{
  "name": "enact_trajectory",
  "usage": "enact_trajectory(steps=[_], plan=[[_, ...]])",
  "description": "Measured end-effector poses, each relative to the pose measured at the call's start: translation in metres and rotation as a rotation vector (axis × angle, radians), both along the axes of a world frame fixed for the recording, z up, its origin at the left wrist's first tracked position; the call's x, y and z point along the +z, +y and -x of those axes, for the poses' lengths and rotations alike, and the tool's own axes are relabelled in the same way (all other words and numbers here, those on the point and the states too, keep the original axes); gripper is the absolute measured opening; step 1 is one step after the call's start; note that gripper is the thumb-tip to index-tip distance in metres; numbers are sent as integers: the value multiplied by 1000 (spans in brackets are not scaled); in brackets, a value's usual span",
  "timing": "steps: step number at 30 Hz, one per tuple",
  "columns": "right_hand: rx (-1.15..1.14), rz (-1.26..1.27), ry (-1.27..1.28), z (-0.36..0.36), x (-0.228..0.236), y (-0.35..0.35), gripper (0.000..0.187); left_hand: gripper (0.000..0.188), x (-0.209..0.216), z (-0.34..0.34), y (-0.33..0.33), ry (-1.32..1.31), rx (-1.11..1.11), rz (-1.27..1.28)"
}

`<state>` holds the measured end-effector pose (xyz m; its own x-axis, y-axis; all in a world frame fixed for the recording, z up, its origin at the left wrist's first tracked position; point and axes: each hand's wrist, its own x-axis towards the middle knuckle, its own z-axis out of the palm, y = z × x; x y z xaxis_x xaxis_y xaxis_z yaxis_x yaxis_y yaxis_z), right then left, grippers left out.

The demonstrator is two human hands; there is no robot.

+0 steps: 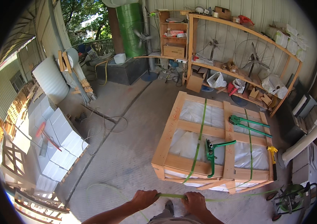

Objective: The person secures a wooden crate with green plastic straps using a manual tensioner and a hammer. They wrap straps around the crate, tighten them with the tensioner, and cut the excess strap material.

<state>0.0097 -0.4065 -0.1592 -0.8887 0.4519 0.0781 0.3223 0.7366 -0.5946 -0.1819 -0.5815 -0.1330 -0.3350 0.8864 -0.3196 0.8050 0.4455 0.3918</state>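
Strap handling, noted from the side. One loose green strap (172,195) spans left hand (145,199) and right hand (195,203), in the air before the body, on the near side of a wooden crate (229,164). Fingers of both hands: curled around it. Judged light, springy, slick lengthwise, not fragile (edges may bite bare skin); best held across its full width. Count: one crate, two green bands (200,134) across it, one green lever tool (210,153), one green long-handled tool (237,120), one yellow-headed hammer (274,159), one wheeled cart (293,198).
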Motion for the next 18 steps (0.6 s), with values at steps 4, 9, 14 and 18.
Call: enact_trajectory(steps=[4,9,14,18], plan=[[-266,-24,-132,-134,-123,89,20,21,19,65,-47,290,193,-370],[-223,-127,-707,-414,-236,148,27,27,36,113,-99,461,24,-151],[-290,-341,-483,-377,-230,110,42,27,18,121,-143,474,146,-152],[-320,-367,-429,-319,-202,96,44,34,1,152,-181,495,399,-38]])
